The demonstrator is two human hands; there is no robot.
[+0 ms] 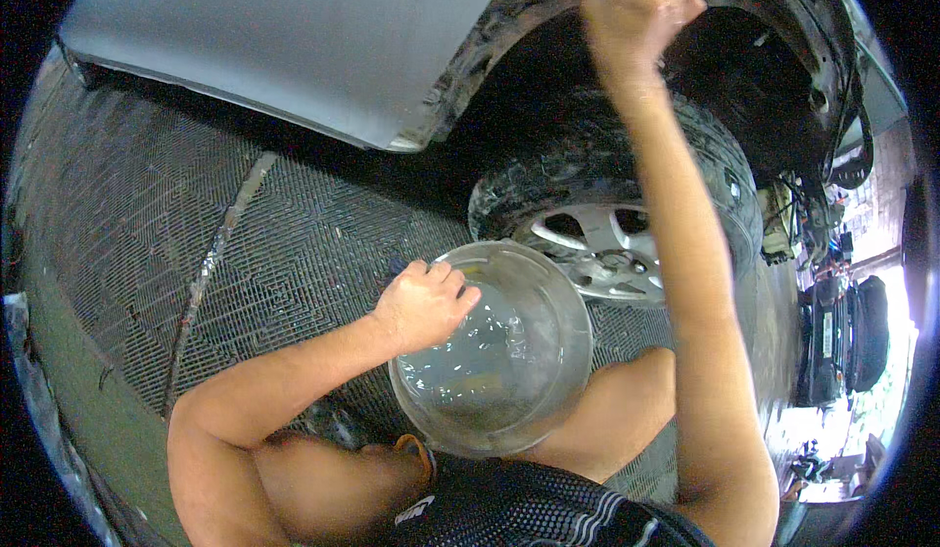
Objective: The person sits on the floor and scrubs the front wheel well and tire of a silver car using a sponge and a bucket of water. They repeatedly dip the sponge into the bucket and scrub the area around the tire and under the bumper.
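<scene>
My left hand (428, 304) is closed over the left rim of a round, translucent bucket (576, 351), fingers curling inward. Greyish water (490, 341) with glints on it lies inside the bucket, which is held in front of my body by my bare leg. My right arm reaches far up, and my right hand (641, 8) is at the bare edge of a car's wheel arch (548, 3). Its fingers are bent together and partly smeared by motion; what they hold, if anything, I cannot make out. Under that arm stands a wheel with a silver rim (597, 234) and a dark tyre (558, 170).
A grey car door panel (294, 38) hangs over the upper left. Below it spreads a ribbed dark floor grating (304, 234), crossed by a lighter strip (220, 234). Exposed wiring and parts (793, 214) stick out right of the tyre. A black bumper-like part (842, 341) stands farther right.
</scene>
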